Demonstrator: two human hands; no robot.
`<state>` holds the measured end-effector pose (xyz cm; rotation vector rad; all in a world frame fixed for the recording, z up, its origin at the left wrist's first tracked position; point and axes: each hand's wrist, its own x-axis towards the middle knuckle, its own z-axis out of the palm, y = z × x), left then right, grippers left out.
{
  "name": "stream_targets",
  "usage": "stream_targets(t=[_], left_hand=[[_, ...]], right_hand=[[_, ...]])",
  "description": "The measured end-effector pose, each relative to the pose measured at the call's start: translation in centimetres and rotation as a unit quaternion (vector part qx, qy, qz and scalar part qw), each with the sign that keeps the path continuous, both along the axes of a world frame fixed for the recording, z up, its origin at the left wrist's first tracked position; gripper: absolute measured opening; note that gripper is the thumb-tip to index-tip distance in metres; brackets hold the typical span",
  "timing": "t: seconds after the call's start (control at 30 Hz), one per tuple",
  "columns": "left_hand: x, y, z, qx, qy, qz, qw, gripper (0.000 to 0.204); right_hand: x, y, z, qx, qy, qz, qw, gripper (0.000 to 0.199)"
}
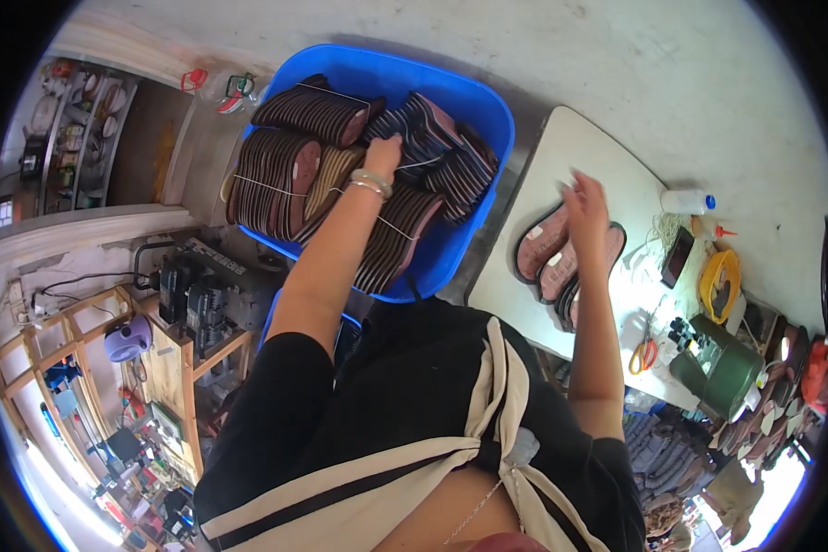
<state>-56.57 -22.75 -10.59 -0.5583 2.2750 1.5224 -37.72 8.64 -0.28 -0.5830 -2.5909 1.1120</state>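
In the blue plastic bin (294,69) at upper left, tied bundles of dark-edged shoe insoles are packed on their edges. My left hand (385,156) reaches into its middle, its fingers curled down on a bundle of insoles (414,129) with a dark striped side; the fingertips are partly hidden. A thin white string crosses that bundle. Over the white table at right, my right hand (587,204) has its fingers stretched out and holds nothing. Below and beside it lie several loose reddish-brown insoles (543,241) with black rims, partly covered by the hand and forearm.
On the white table (570,138) are orange-handled scissors (644,354), a phone (678,257), a white bottle (688,201) and a yellow basket (719,283). A green sewing-machine-like body (719,368) stands at its near right. Wooden shelving (189,405) and black machinery (202,294) fill the left.
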Motion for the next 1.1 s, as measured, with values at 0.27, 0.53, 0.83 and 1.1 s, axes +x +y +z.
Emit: stream_targets(t=[0.27, 0.53, 0.83, 1.1], left_hand=[[-1.7, 0.5, -3.9, -0.022, -0.067, 0.023, 0.997, 0.093], [-2.5, 1.2, -6.0, 0.074, -0.067, 0.105, 0.989, 0.108], [-3.0, 1.6, -4.9, 0.078, -0.026, 0.128, 0.988, 0.095], [-2.1, 1.6, -1.6, 0.02, 0.082, 0.038, 0.996, 0.089]], right_hand=[[-22.6, -14.0, -5.1, 0.081, -0.165, 0.232, 0.955, 0.059], [-30.6, -17.9, -12.9, 0.151, -0.385, 0.259, 0.873, 0.081], [-28.9, -14.1, -16.1, -0.13, -0.352, 0.197, 0.906, 0.069], [-26.0, -13.9, -9.5, -0.269, -0.192, 0.166, 0.929, 0.08]])
